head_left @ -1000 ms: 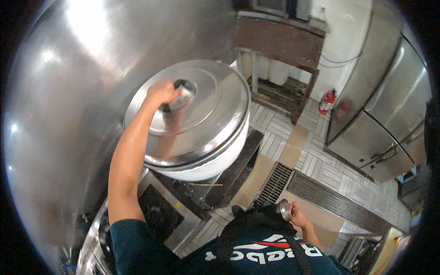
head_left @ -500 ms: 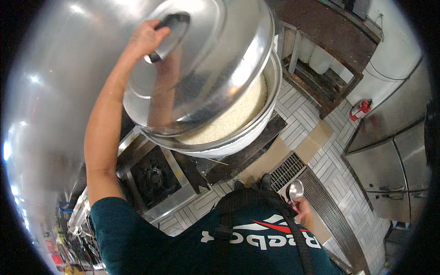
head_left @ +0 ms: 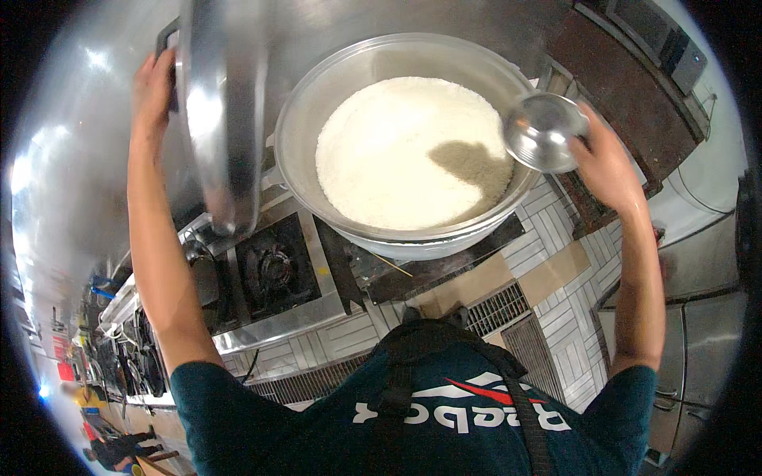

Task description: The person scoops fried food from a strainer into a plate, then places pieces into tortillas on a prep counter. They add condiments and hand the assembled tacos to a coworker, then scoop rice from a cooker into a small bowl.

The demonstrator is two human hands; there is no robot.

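Observation:
A big round metal pot [head_left: 298, 170] stands in front of me, filled well up with white rice [head_left: 389, 151]. Its wide silver lid [head_left: 218, 119] is tilted almost on edge off the pot's left side, and my left hand [head_left: 152, 95] is closed round the dark handle. Over the pot's right rim, my right hand [head_left: 603, 163] grips a small shiny metal bowl [head_left: 543, 132] by its edge. A dark patch, which looks like the bowl's shadow, falls on the right part of the rice. What the bowl holds, if anything, I cannot make out.
Left of the pot is a gas stove with a black burner [head_left: 276, 268]. A brown worktop [head_left: 611, 75] lies at the far right, and steel cabinet doors [head_left: 710, 341] at the right. Below are a floor grate [head_left: 498, 308] and tiles. Another person [head_left: 119, 451] appears far off at lower left.
My left hand has swung the lid left and upright, baring the rice. My right hand has lifted the bowl from low beside my body to the pot's right rim.

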